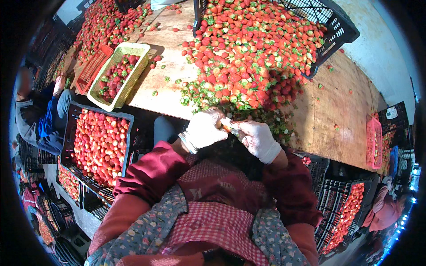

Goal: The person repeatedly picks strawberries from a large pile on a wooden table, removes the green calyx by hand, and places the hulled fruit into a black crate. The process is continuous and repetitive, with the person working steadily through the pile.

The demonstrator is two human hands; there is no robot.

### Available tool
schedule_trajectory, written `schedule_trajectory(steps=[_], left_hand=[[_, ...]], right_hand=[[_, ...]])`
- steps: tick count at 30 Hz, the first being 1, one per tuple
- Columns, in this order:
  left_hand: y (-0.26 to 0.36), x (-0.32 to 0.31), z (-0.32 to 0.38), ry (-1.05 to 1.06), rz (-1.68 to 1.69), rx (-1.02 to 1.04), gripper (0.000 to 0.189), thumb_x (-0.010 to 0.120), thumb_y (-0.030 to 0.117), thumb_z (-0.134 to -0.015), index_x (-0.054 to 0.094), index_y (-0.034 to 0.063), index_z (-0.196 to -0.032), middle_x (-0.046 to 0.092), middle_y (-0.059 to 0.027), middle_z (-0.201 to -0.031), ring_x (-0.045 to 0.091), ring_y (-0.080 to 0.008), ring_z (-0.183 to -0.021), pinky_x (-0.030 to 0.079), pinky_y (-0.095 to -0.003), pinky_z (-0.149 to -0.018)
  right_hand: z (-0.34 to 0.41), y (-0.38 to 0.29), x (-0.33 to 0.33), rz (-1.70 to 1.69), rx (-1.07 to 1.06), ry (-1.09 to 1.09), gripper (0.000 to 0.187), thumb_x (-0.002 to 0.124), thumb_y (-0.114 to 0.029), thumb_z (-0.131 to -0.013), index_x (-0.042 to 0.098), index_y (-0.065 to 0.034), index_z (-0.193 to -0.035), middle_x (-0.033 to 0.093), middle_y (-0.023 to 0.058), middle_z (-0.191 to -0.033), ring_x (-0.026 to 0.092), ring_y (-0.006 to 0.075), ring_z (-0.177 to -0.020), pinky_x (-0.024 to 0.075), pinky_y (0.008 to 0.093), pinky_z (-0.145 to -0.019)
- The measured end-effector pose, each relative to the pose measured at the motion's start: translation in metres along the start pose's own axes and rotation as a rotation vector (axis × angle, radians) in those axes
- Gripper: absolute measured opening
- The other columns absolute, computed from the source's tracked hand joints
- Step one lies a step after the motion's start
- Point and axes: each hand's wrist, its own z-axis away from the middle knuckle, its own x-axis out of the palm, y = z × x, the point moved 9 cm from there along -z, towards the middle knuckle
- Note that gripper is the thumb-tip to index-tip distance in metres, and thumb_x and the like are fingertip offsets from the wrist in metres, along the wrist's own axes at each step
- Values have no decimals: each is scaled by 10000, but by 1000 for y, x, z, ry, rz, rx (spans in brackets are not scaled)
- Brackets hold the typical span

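Note:
My left hand (205, 129), in a stained white glove, is closed on a strawberry (227, 128), of which only a small reddish part shows between the hands. My right hand (255, 138), gloved the same way, has its thumb and fingers pinched together at the strawberry's side; whether they hold a leaf cap or a small tool cannot be told. Both hands are at the near edge of a wooden table (336, 109). Just beyond them lie a heap of green strawberry caps (196, 96) and a large pile of strawberries (246, 56), spilling from a black plastic crate (342, 30) on its side.
A yellow plastic basket (146, 55) with darker strawberries and a red basket (85, 74) stand at the left. Below them is a black crate (130, 139) full of hulled strawberries. A pink basket (374, 141) is at far right. A seated person (40, 119) works at the left.

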Motion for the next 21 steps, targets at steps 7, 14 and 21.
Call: schedule_trajectory(steps=[7,14,21], left_hand=[[29,12,4,-114,-186,326,302,670,312,-634,585,40,-732,555,-145,-694,566,-331,-675,459,-407,-605],[-47,-13,50,-417,790,-268,235,675,27,-649,612,-3,-873,619,-108,-864,595,-169,-770,499,-286,-688],[-105,-207,141,-127,-709,-577,443,702,141,-620,600,34,-1038,617,-155,-1050,577,-296,-1004,462,-405,-873]], right_hand=[[11,-15,16,166,-168,181,215,587,-136,-795,606,-88,-1004,607,113,-823,604,313,-717,494,386,-605],[4,65,21,-814,203,-16,381,594,-309,-857,578,25,-1040,623,76,-858,587,141,-696,482,238,-604],[-53,78,-71,759,100,235,302,588,-51,-694,625,-101,-990,609,122,-966,596,316,-876,490,403,-743]])
